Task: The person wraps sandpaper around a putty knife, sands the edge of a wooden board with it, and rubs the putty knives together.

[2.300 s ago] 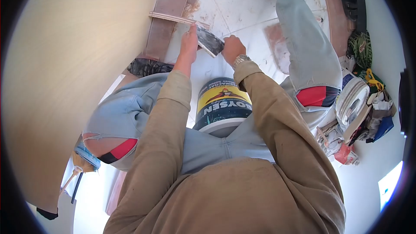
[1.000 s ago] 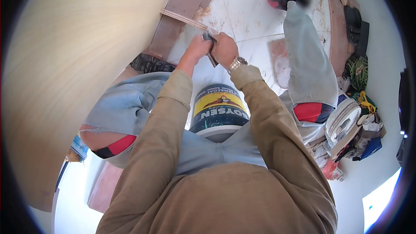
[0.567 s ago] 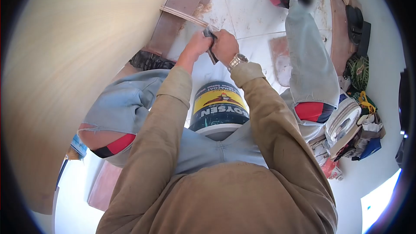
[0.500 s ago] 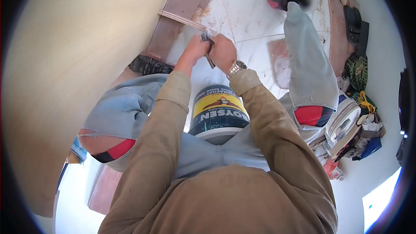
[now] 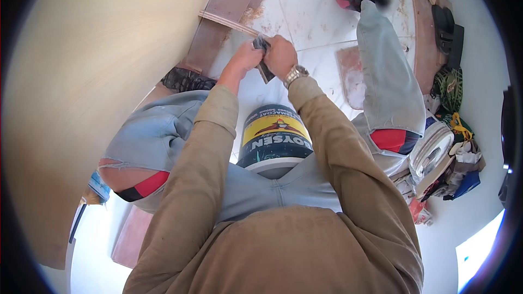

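Note:
My left hand (image 5: pixel 248 56) is closed around the left side of a dark sheet (image 5: pixel 263 69), which looks like sandpaper. On the other side of the sheet, my right hand (image 5: pixel 281 56), with a metal watch above the cuff, is closed on it too. A thin wooden strip (image 5: pixel 229 23) reaches from the left panel up to the hands, its near end partly hidden by them. Below the hands, between my legs, stands a dark paint bucket (image 5: pixel 276 136) with a yellow label.
A large pale wooden panel (image 5: pixel 109 49) fills the left side. Brown boards (image 5: pixel 231 0) lie on the white tiled floor (image 5: pixel 310 16). At the right are black sandals (image 5: pixel 444 30), a roll (image 5: pixel 430 152) and a pile of bags and cloths (image 5: pixel 466 163).
The dark sheet was spread flatter between my hands at first; my hands then came together and closed around it by the strip. Since then they have shifted only slightly.

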`<state>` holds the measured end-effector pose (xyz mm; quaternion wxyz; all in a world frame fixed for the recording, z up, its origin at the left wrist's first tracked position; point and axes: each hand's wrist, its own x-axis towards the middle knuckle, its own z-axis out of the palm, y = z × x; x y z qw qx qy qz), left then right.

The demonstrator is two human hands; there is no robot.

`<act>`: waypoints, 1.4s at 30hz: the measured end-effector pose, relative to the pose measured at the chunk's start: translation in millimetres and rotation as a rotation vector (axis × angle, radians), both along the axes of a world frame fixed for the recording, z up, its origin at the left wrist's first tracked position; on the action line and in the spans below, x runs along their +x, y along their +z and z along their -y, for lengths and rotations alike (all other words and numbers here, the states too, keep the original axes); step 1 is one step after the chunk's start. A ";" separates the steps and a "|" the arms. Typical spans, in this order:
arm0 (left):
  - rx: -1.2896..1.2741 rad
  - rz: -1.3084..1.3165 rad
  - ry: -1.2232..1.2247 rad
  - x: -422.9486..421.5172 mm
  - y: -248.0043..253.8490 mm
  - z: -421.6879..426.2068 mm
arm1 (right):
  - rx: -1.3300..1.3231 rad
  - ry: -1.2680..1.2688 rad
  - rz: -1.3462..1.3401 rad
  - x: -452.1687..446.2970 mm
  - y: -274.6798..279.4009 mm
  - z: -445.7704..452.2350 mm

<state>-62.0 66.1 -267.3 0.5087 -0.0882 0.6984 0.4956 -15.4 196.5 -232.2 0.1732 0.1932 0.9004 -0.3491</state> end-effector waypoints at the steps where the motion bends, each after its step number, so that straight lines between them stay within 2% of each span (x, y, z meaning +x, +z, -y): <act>1: -0.007 -0.027 -0.002 -5.3 0.8 0.5 | -0.005 -0.013 0.015 -8.6 -6.7 -2.1; 4: 0.086 -0.003 0.007 -7.5 7.1 4.6 | -0.007 0.017 -0.047 6.7 1.2 8.2; 8: 0.011 -0.005 -0.041 -7.0 -6.8 4.1 | -0.004 -0.001 -0.009 -5.8 -9.3 -1.5; 11: -0.044 0.038 -0.100 -15.7 13.5 4.0 | 0.029 -0.009 -0.056 -3.8 -28.4 -0.5; 13: 0.029 0.056 -0.021 -6.9 10.5 7.8 | 0.071 -0.040 0.008 -2.5 -25.5 1.1; 14: 0.067 0.045 0.017 -11.4 8.7 8.4 | 0.021 -0.056 -0.034 -4.3 -21.8 -12.3; 17: 0.082 0.106 0.137 -7.5 11.7 8.5 | -0.218 -0.070 0.139 -17.2 -19.9 -46.9; 21: 0.057 0.103 0.135 -8.9 24.4 4.0 | -0.101 0.056 -0.043 -5.1 -15.7 -30.9; 24: 0.025 0.089 0.090 -7.4 24.5 2.0 | -0.031 0.026 -0.107 10.1 -9.6 -7.4; 26: -0.001 0.093 0.048 -8.1 23.5 0.0 | 0.011 0.067 -0.052 10.7 -9.3 -4.3; 29: 0.046 -0.056 0.079 1.1 0.0 6.1 | 0.034 0.065 -0.038 3.1 -13.8 -10.9; 33: 0.036 -0.018 0.082 -1.1 5.4 2.1 | 0.054 0.133 -0.020 1.8 15.9 3.6; 35: 0.056 0.065 0.056 -2.2 8.2 2.7 | 0.042 0.080 -0.024 5.8 9.4 4.2; 42: 0.055 0.058 0.044 -3.2 9.9 3.1 | 0.029 0.057 -0.033 0.2 -0.6 0.5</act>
